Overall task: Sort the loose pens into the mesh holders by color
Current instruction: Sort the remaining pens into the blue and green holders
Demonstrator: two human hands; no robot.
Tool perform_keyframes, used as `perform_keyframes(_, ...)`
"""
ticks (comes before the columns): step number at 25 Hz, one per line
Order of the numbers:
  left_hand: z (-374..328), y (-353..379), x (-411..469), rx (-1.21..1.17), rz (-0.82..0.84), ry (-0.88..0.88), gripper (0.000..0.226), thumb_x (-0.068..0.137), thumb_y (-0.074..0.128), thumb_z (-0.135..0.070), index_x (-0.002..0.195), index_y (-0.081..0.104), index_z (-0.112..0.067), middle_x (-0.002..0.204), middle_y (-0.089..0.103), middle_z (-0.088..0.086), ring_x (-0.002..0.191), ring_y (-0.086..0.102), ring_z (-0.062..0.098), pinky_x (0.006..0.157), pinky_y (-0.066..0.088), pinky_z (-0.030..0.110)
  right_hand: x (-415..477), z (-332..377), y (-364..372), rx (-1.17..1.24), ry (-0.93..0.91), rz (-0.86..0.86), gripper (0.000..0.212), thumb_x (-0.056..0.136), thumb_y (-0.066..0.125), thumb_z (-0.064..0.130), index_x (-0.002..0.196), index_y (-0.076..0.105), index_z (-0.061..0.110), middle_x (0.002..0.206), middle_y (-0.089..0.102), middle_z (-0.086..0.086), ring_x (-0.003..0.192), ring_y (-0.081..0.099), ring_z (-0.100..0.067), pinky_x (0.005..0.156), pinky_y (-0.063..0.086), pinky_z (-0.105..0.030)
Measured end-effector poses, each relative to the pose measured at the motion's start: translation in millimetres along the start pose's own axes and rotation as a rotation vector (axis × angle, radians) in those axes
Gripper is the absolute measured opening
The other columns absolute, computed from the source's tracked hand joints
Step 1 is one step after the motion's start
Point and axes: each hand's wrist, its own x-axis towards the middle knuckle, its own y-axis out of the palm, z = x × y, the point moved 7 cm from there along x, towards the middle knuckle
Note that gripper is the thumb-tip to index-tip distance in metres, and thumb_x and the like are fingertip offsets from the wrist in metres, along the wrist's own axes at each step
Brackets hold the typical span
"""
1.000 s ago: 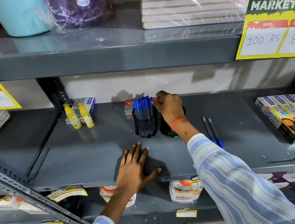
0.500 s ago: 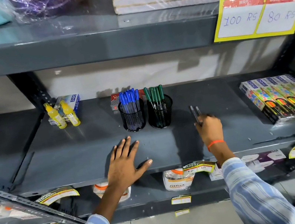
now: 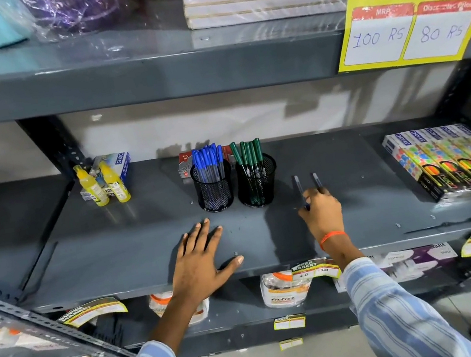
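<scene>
Two black mesh holders stand side by side at the middle of the grey shelf [image 3: 134, 251]. The left holder [image 3: 214, 194] is full of blue pens [image 3: 208, 161]; the right holder [image 3: 258, 187] has several green pens [image 3: 247, 153]. To their right, two loose blue pens [image 3: 298, 185] lie on the shelf, splayed in a V. My right hand [image 3: 323, 215] is curled over their near ends and grips them. My left hand [image 3: 199, 259] rests flat on the shelf's front edge, fingers spread, holding nothing.
Two yellow bottles [image 3: 104, 184] and a box stand at the left back. A small red box [image 3: 185, 165] sits behind the holders. Colourful packs [image 3: 455, 160] fill the shelf's right end. An upper shelf [image 3: 148, 77] with a price sign [image 3: 411, 8] hangs overhead.
My right hand left the green-pen holder, moved right and down to the two loose blue pens, and closed on them. My left hand has stayed flat on the shelf.
</scene>
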Motion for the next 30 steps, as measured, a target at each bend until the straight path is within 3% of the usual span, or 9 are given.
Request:
perform_keyframes(5,0.5,0.9,0.3,-0.003,0.007,0.004,0.081,0.083,0.028,-0.075,0.139,0.042,-0.018,0.150,0.033,0.010,0.138,0.026,0.027,0.112,0.019,0.046,11.2,22.7,-45.0,0.189,-0.060,-0.253,0.029,0.068,0.061,-0.008,0.096,0.060,-0.002,0.097,0.064,-0.028,0.083,0.061,-0.048,0.074,0.049,-0.047)
perform_keyframes(8,0.8,0.4,0.4,-0.002,0.004,0.002,0.083,0.083,0.025,-0.076,0.137,0.045,-0.017,0.149,0.035,0.011,0.136,0.029,0.028,0.111,0.020,0.046,9.6,53.6,-81.8,0.302,-0.195,-0.452,0.028,0.068,0.062,-0.009,0.095,0.061,-0.001,0.089,0.065,-0.024,0.078,0.062,-0.042,0.069,0.051,-0.043)
perform_keyframes(11,0.8,0.8,1.6,0.006,0.019,0.000,0.082,0.082,0.028,-0.078,0.135,0.046,-0.017,0.148,0.036,0.012,0.135,0.031,0.029,0.111,0.022,0.047,4.2,91.6,-101.7,0.479,-0.343,-0.518,0.024,0.075,0.065,-0.005,0.097,0.060,0.002,0.086,0.066,-0.019,0.078,0.063,-0.033,0.072,0.053,-0.035)
perform_keyframes(15,-0.1,-2.4,1.4,-0.015,0.013,-0.003,0.082,0.083,0.030,-0.077,0.136,0.045,-0.017,0.148,0.036,0.012,0.135,0.032,0.030,0.112,0.020,0.045,14.8,131.2,-92.5,0.742,-0.325,-0.354,0.025,0.078,0.066,-0.003,0.100,0.058,0.005,0.089,0.068,-0.017,0.078,0.062,-0.023,0.075,0.059,-0.044)
perform_keyframes(21,0.5,-4.8,-0.1,-0.080,0.004,-0.023,0.085,0.080,0.026,-0.079,0.138,0.042,-0.018,0.150,0.033,0.010,0.137,0.029,0.029,0.111,0.022,0.047,36.8,184.1,-49.8,0.473,-0.429,-0.079,0.032,0.081,0.062,0.003,0.111,0.052,0.008,0.087,0.070,-0.018,0.080,0.067,-0.036,0.076,0.057,-0.046)
perform_keyframes(25,2.9,-1.8,0.6,-0.051,0.041,-0.034,0.095,0.074,0.011,-0.084,0.145,0.028,-0.023,0.156,0.016,0.005,0.142,0.011,0.024,0.115,0.007,0.041,42.0,195.8,-23.8,0.341,-0.481,-0.005,0.014,0.085,0.062,0.009,0.098,0.060,0.004,0.083,0.073,-0.023,0.080,0.068,-0.037,0.073,0.057,-0.044)
perform_keyframes(30,3.4,0.0,1.4,-0.043,0.074,-0.031,0.099,0.071,0.004,-0.086,0.147,0.021,-0.024,0.157,0.008,0.003,0.143,0.003,0.022,0.115,0.000,0.039,41.5,204.8,-3.0,0.258,-0.540,0.051,0.010,0.085,0.061,0.008,0.093,0.064,0.002,0.090,0.072,-0.025,0.085,0.067,-0.038,0.075,0.055,-0.042)
